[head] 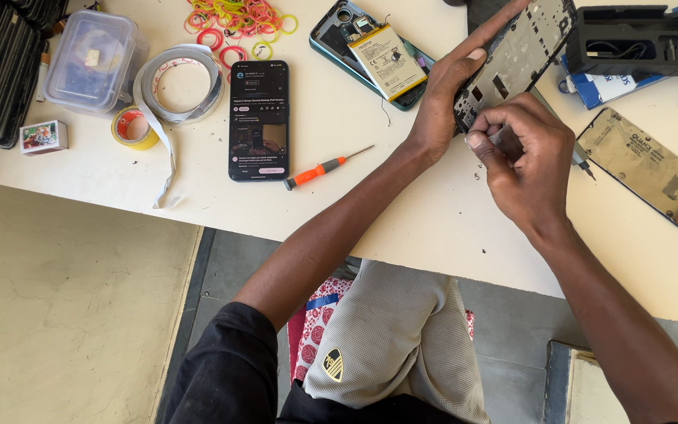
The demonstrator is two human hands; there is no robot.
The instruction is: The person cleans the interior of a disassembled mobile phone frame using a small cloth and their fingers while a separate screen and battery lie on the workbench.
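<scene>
**Frame work with a fine tool**

Hands meet over the dark phone frame [515, 55], held tilted above the desk [433, 228] near its far edge; the left hand [441, 98] clasps the frame's lower end, fingers closed along it; the right hand [523, 161] pinches a thin tool [582, 162] against its edge. Judged mid-disassembly; the next move calls for steady, light pressure. The frame looks bare, perforated, metallic grey; an orange screwdriver [319, 169] lies nearby.

I hold a dark grey phone frame [523, 51], full of cut-outs and tilted on edge over the white table, with a thin metal tool [582, 161] against its lower corner.
</scene>
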